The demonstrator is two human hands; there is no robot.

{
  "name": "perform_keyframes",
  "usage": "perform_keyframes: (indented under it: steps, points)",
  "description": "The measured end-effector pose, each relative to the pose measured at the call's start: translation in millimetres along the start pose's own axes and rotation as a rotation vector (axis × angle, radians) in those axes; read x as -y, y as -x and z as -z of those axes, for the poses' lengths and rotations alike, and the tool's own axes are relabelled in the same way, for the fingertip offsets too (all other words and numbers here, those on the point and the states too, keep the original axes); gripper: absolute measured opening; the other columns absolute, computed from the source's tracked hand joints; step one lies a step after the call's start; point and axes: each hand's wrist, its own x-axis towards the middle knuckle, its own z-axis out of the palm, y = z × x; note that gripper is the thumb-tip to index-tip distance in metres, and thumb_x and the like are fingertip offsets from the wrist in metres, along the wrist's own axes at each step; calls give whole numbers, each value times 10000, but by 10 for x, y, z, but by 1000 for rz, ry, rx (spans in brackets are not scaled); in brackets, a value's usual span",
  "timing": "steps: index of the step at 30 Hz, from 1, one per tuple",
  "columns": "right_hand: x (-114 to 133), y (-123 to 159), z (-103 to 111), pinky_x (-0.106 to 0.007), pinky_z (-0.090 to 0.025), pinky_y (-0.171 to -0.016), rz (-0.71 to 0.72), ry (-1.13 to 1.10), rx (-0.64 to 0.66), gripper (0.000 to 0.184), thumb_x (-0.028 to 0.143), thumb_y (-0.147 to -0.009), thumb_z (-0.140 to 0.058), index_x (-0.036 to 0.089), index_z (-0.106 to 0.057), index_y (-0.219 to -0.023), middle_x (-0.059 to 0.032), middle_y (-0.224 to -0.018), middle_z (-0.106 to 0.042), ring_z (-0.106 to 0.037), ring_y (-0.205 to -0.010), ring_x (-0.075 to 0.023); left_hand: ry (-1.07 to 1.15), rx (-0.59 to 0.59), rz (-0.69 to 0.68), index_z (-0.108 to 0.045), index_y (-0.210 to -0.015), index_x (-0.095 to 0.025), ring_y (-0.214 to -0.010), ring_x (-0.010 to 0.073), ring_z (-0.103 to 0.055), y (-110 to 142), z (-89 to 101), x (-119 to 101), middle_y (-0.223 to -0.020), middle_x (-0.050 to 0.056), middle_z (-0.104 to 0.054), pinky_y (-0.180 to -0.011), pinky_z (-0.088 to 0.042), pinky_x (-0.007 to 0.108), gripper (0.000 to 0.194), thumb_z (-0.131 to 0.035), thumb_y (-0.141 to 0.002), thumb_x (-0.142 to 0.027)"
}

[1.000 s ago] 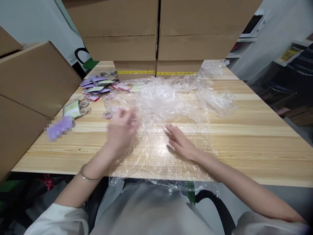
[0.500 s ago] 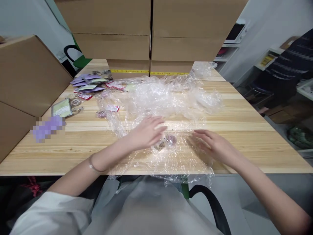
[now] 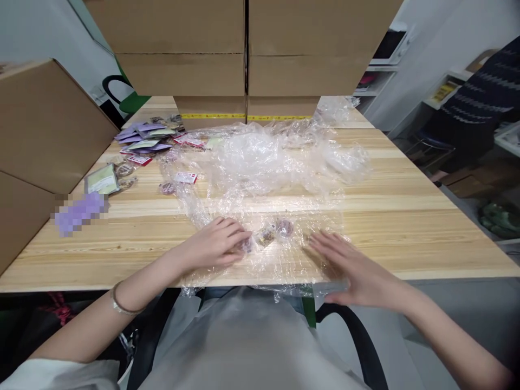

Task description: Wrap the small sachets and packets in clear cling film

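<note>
Clear plastic wrap (image 3: 284, 260) lies crinkled along the near table edge. On it sit a round purplish piece (image 3: 284, 227) and a small packet with brownish contents (image 3: 266, 236), both seen through shiny film. My left hand (image 3: 219, 242) rests palm down on the wrap's left part, fingers loosely bent and apart. Its fingertips touch or cover another small purplish item (image 3: 245, 245), mostly hidden. My right hand (image 3: 343, 265) is spread open over the wrap's right side, thumb near the table edge, with slightly blurred fingertips.
More crumpled plastic (image 3: 252, 151) is heaped beyond my hands. Purple and green packets (image 3: 144, 135) are piled at the back left, near a green packet (image 3: 101, 180). Large cardboard boxes (image 3: 182, 70) stand at the back, another box (image 3: 52, 124) at left. A person (image 3: 483, 92) is at right.
My left hand has moved left and toward me, off the middle of the wrap. My right hand has come nearer the table edge and its fingers have spread.
</note>
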Motion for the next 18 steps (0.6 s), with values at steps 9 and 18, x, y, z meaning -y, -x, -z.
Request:
perform_keyframes:
  steps: [9,18]
  points:
    - [318,-225,-260,-605,-190,-1211,184,97,-19,871,187,-809,-686,265,-270,-1570,-93,-1628,-250,-210,-1503,-319,217,-128,21,-507,-1381,-249,-1144,229,-580,-177,-96,-14,-1267,119,-585,-961,-492,376,381,-470,-1011,-329]
    - [-49,-360,199,-441,-574,-932,-205,-591,-33,326,235,-882,-501,257,-709,-1132,-41,-1213,-714,-681,-1104,-241,302,134,173,-589,-1291,-240,-1285,304,-541,381,218,-109,-1408,111,-556,-1040,-466,396,530,-697,-808,-430]
